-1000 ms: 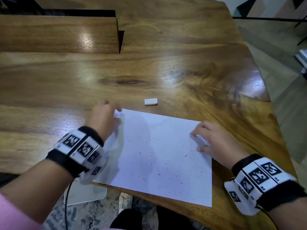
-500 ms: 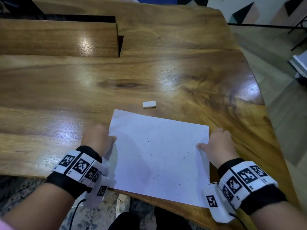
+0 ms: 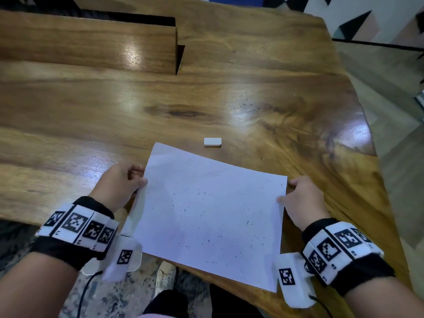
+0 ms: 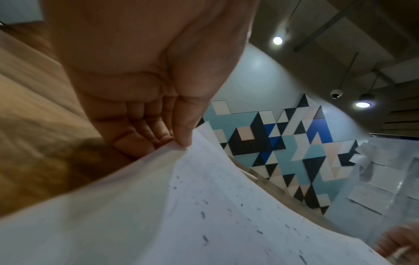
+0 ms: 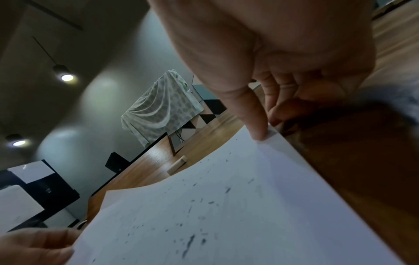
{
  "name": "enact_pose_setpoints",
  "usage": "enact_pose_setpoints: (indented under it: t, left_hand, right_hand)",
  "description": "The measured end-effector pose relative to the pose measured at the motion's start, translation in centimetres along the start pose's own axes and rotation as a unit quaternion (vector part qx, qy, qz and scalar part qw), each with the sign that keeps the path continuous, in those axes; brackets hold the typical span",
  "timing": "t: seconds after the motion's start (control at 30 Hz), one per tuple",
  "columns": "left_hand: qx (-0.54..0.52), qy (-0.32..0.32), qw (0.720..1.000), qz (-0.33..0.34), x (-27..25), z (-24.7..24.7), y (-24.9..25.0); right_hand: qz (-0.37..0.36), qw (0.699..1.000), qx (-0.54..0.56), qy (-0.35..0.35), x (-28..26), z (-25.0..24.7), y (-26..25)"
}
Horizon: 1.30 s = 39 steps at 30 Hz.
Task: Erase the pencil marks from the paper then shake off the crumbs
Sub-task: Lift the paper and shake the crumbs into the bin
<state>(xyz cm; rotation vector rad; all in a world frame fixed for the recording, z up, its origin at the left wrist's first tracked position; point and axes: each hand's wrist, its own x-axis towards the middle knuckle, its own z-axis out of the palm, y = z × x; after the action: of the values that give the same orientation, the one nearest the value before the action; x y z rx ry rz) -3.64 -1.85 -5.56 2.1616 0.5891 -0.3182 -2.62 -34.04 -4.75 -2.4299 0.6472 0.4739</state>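
The paper [image 3: 206,210] is held over the near edge of the wooden worktop [image 3: 229,92], bowed between the 2 hands. The left hand [image 3: 119,184] pinches its left edge, thumb on top; the right hand [image 3: 300,198] pinches the right edge likewise. Thin, light and floppy, the sheet should crease easily, so opposite edges look the best hold. Dark eraser crumbs [image 3: 202,226] lie scattered across its matte white face. A small white block eraser [image 3: 212,142] lies just beyond on the glossy, grained wood.
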Motion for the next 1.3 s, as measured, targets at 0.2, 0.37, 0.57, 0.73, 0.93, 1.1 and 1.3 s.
enact_pose_setpoints:
  t: [0.2,0.37,0.57,0.73,0.93,1.1,1.3]
  left_hand:
    - [0.045,0.002,0.999,0.026,0.2,-0.2,-0.5]
    - [0.037,-0.008,0.999,0.027,0.5,-0.6,-1.1]
    - [-0.034,-0.006,0.999,-0.001,0.0,-1.0,-2.1]
    - [-0.115,-0.014,0.993,0.001,-0.1,-1.2,-3.2]
    - [-0.206,-0.005,0.978,-0.009,-2.0,-3.5,-6.1]
    - [-0.255,0.021,0.966,-0.048,-4.3,-8.3,-11.1]
    - [-0.263,0.13,0.953,-0.076,-9.8,-14.3,-18.7]
  right_hand:
    - [-0.048,0.999,-0.001,-0.014,0.5,-0.3,0.0]
    - [-0.065,0.997,0.018,-0.023,1.6,-0.3,0.2]
    - [-0.095,0.994,0.01,-0.05,1.5,-1.1,-0.8]
    - [-0.132,0.991,-0.001,-0.031,0.8,-2.6,-2.5]
    - [-0.179,0.983,-0.026,-0.042,-1.1,-1.9,-5.9]
    - [-0.223,0.968,-0.039,-0.11,-3.6,1.8,-10.5]
    - [-0.315,0.933,-0.064,-0.164,-8.1,8.0,-16.9]
